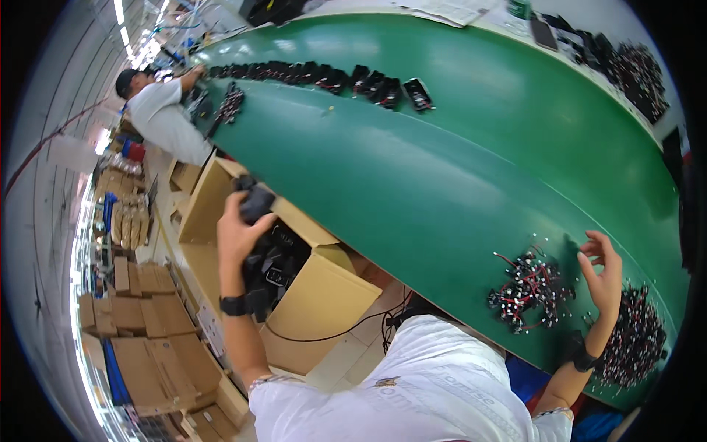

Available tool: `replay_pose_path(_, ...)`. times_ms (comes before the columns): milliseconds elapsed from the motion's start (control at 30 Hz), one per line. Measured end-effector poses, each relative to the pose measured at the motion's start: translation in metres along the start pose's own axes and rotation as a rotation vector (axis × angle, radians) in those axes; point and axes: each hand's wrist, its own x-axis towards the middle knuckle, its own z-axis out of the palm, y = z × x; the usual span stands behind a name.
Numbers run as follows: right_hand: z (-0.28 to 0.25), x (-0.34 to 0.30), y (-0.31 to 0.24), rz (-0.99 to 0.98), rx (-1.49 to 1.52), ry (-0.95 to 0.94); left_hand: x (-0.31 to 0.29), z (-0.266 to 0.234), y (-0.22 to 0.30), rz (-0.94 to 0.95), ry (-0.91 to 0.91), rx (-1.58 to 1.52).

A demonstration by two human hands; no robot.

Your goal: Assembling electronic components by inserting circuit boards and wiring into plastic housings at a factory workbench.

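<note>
My left hand (pixel 237 234) grips black plastic housings (pixel 255 204), seemingly more than one, above an open cardboard box (pixel 340 289). Inside that box lie several similar black housings (pixel 274 259). Over the green table on the right, my right hand (pixel 604 274) is raised with thumb and fingers apart and nothing visible in it. It hovers between two heaps: a smaller pile of red and black wires with white connectors (pixel 529 291) to its left, and a larger, denser wire pile (pixel 633 339) just below it.
A row of black housings (pixel 302 72) runs along the far side of the green table (pixel 383 177), with a single housing (pixel 418 94) at its right end. A co-worker (pixel 166 110) stands at the far left beside another wire bundle (pixel 230 103). Stacked cartons (pixel 166 368) fill the lower left.
</note>
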Motion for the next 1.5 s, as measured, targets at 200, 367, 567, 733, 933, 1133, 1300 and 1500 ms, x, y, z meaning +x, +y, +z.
replay_pose_path(200, 0.001, -0.006, -0.002, -0.048, -0.048, -0.066, 0.023, 0.094, 0.126, 0.562, -0.539, 0.134)
replay_pose_path(367, 0.003, 0.000, -0.007, -0.082, -0.099, -0.038, 0.027, 0.115, 0.143, 0.558, -0.518, 0.140)
replay_pose_path(567, 0.001, -0.004, -0.006, -0.053, -0.124, -0.050, 0.032, 0.117, 0.117, 0.320, -0.501, -0.327)
replay_pose_path(733, 0.008, 0.010, -0.031, -0.064, -0.104, -0.041, 0.018, 0.106, 0.150, -0.021, -0.758, -1.111)
replay_pose_path(933, 0.038, 0.010, -0.063, -0.047, -0.452, -0.177, -0.021, 0.144, 0.200, 0.415, -0.833, -0.759)
replay_pose_path(1133, 0.063, 0.029, -0.042, -0.017, -0.291, -0.325, -0.034, 0.165, 0.208, 0.791, -0.562, -0.577)
replay_pose_path(1300, 0.056, 0.037, -0.046, -0.193, 0.035, -0.243, -0.032, 0.159, 0.191, 0.976, -0.551, -0.360)
replay_pose_path(1500, 0.052, 0.038, -0.065, -0.065, 0.279, -0.270, -0.035, 0.164, 0.200, 0.801, -0.749, -0.388)
